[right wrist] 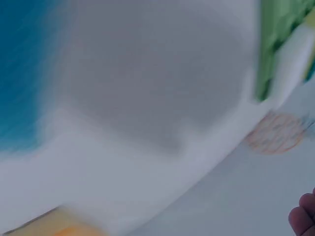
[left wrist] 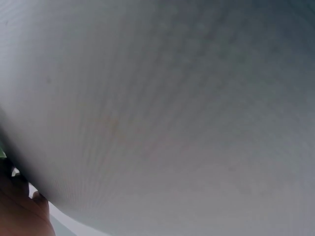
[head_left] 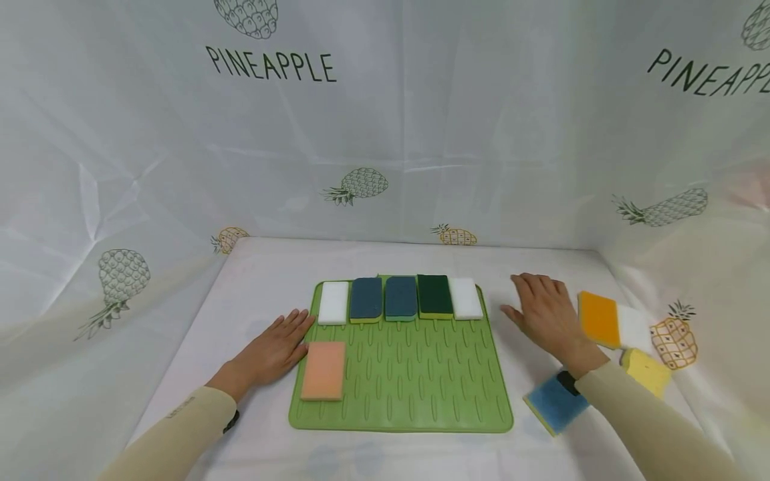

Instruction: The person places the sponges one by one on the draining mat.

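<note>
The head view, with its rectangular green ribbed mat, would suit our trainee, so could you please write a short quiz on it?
1. How many flat rectangular sponges lie along the far edge of the rectangular green ribbed mat?
2. True or false: the right hand is to the right of the mat.
3. Which hand is nearer the flat peach rectangular sponge?

Key: 1. Five. 2. True. 3. The left hand.

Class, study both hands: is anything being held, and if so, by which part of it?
Nothing is seen held: the left hand rests, gripping nothing, at the left edge of the green mat; the right hand, beyond its right edge, looks empty.
</note>
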The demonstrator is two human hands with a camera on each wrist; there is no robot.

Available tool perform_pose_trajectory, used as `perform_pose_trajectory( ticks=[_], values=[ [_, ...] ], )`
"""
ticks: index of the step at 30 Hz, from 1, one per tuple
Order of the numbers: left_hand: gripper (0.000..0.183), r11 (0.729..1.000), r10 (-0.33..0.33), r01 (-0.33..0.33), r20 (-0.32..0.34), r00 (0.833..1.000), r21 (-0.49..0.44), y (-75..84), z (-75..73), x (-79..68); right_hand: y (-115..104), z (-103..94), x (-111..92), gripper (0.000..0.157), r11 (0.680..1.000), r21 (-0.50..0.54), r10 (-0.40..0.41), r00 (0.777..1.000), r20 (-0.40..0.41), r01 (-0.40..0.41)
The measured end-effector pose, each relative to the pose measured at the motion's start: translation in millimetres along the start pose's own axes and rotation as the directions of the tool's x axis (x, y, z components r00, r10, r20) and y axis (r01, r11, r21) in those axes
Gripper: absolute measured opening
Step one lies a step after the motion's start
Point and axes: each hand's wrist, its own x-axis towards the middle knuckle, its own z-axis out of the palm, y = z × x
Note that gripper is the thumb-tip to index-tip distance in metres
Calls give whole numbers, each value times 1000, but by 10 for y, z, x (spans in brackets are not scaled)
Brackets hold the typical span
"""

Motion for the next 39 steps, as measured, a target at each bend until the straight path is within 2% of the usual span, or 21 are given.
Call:
perform_pose_trajectory(
  ticks=[4,7,8,11,14,20,22,25,28,32,36,39],
  values=[
    [63,1000,-6,6,5,1000,8,2,9,6,444,-84,-415,86,998,-58,14,1000,-1,-14],
    [64,1000,-11,11,10,1000,6,8,6,7,704,-194,-706,91,996,-72,52,996,78,-47],
    [64,1000,-13,13,11,1000,6,9,5,7,773,-236,-787,86,995,-69,74,990,118,-66],
    [64,1000,-17,17,14,1000,3,12,3,4,930,-354,-968,69,986,-77,160,955,250,-145],
    [65,1000,-21,21,19,1000,7,6,10,3,1025,-425,-1077,69,977,-105,209,917,338,-184],
    [65,1000,-22,22,19,1000,7,0,20,11,1107,-429,-1198,64,970,-124,239,897,372,-207],
    [65,1000,-21,21,18,1000,4,3,20,12,1119,-420,-1209,70,964,-129,265,890,370,-233],
    [65,1000,-18,18,16,1000,2,6,21,11,1138,-416,-1211,87,952,-131,305,882,358,-276],
    [65,1000,-19,19,15,1000,5,0,26,9,1152,-424,-1205,104,947,-145,319,878,357,-286],
    [66,1000,-17,17,12,1000,12,-10,30,9,1163,-434,-1206,118,942,-169,332,865,376,-288],
    [65,1000,-12,12,11,1000,13,-13,28,10,1184,-431,-1191,127,935,-160,355,850,388,-317],
    [65,1000,-12,12,12,1000,11,-11,24,12,1195,-434,-1167,124,928,-133,372,841,392,-348]
  ],
)
